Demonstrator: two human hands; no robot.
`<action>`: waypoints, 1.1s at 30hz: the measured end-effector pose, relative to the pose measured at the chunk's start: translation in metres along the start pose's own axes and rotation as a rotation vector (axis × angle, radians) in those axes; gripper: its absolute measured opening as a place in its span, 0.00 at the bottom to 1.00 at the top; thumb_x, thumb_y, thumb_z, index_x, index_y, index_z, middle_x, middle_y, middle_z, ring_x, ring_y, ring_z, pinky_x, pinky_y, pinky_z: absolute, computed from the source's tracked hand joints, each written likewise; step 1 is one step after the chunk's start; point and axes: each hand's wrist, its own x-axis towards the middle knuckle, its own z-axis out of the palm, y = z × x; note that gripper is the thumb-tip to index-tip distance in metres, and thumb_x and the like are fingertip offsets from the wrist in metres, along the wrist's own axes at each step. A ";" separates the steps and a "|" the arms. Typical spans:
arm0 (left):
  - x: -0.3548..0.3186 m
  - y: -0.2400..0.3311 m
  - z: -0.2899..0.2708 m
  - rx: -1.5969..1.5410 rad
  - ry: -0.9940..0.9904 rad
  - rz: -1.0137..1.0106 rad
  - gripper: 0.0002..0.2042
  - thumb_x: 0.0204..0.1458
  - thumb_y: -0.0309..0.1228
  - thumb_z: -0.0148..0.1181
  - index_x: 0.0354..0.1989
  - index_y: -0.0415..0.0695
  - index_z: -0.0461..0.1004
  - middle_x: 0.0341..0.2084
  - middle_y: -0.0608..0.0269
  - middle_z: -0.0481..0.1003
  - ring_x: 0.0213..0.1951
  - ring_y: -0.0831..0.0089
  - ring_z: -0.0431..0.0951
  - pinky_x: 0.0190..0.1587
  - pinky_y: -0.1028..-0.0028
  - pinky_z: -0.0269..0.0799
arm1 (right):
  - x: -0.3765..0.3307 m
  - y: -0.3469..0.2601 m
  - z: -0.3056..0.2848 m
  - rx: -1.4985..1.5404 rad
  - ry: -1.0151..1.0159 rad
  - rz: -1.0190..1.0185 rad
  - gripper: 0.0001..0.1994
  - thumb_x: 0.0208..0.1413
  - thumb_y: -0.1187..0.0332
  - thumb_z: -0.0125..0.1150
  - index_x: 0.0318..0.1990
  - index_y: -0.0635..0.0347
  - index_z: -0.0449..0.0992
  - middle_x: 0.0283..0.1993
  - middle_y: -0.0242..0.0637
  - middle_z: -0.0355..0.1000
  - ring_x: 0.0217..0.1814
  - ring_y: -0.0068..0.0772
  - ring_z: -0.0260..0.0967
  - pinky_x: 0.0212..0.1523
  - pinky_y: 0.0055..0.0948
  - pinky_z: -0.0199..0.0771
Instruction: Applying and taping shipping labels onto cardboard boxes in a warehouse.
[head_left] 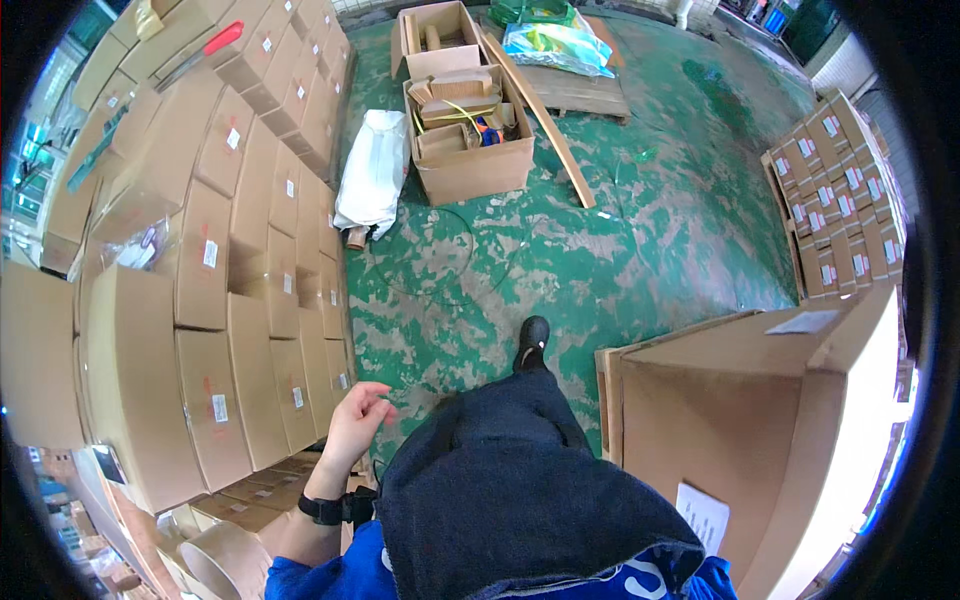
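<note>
My left hand [358, 424] hangs in the air at my left side, its fingers loosely bent and slightly apart, with nothing in them. A black strap [338, 507] goes round that wrist. The nearest things to the hand are the stacked brown cartons [210, 400] on the left, which it does not touch. My right hand is out of sight; only a bit of blue sleeve [712, 578] shows on that side. Beside it stands a large brown carton [700, 410] with a printed white sheet [702, 516] against it. My shoe [533, 343] is on the green floor.
Ahead stand two open cartons, the nearer one [472, 170] filled with cardboard scraps and straps. A white wrapped bundle [372, 172] lies left of it, a long wooden strip [540, 118] right of it. Farther off are a pallet [575, 92] and a pallet stack of cartons [838, 205].
</note>
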 end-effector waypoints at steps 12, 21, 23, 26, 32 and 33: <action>0.129 0.128 0.115 0.516 -0.094 -0.131 0.11 0.48 0.34 0.58 0.24 0.39 0.69 0.13 0.65 0.69 0.17 0.79 0.69 0.23 0.77 0.65 | 0.131 -0.003 -0.168 0.512 0.036 0.098 0.11 0.55 0.71 0.51 0.44 0.64 0.71 0.34 0.35 0.72 0.35 0.27 0.67 0.37 0.25 0.68; 0.254 0.160 0.135 0.468 -0.129 0.100 0.08 0.43 0.31 0.60 0.29 0.39 0.72 0.27 0.58 0.71 0.29 0.68 0.73 0.32 0.72 0.69 | 0.163 -0.026 -0.229 0.163 0.185 0.119 0.11 0.53 0.65 0.53 0.38 0.65 0.73 0.28 0.35 0.71 0.31 0.30 0.67 0.34 0.27 0.68; 0.288 0.172 0.137 0.499 -0.139 0.161 0.08 0.44 0.31 0.59 0.30 0.40 0.72 0.26 0.57 0.70 0.29 0.64 0.72 0.33 0.70 0.69 | 0.169 -0.041 -0.252 0.149 0.171 0.140 0.11 0.53 0.65 0.53 0.38 0.65 0.73 0.28 0.35 0.70 0.30 0.31 0.67 0.34 0.27 0.68; 0.334 0.190 0.138 0.495 -0.144 0.199 0.08 0.45 0.32 0.56 0.32 0.41 0.72 0.25 0.56 0.70 0.30 0.59 0.72 0.34 0.67 0.69 | 0.184 -0.071 -0.285 0.118 0.164 0.168 0.11 0.53 0.65 0.52 0.37 0.64 0.73 0.27 0.35 0.70 0.30 0.31 0.67 0.33 0.28 0.68; 0.363 0.223 0.135 0.506 -0.072 0.097 0.08 0.48 0.33 0.54 0.33 0.42 0.71 0.28 0.53 0.74 0.32 0.57 0.74 0.34 0.64 0.69 | 0.285 -0.139 -0.356 -0.016 0.043 0.070 0.10 0.53 0.65 0.52 0.36 0.64 0.72 0.26 0.35 0.70 0.28 0.31 0.67 0.31 0.28 0.68; 0.360 0.226 0.137 0.493 -0.056 0.083 0.08 0.48 0.34 0.54 0.32 0.42 0.71 0.27 0.53 0.74 0.32 0.56 0.74 0.33 0.64 0.69 | 0.306 -0.151 -0.369 -0.053 0.019 0.046 0.10 0.53 0.65 0.52 0.35 0.63 0.72 0.26 0.35 0.70 0.28 0.31 0.67 0.31 0.28 0.68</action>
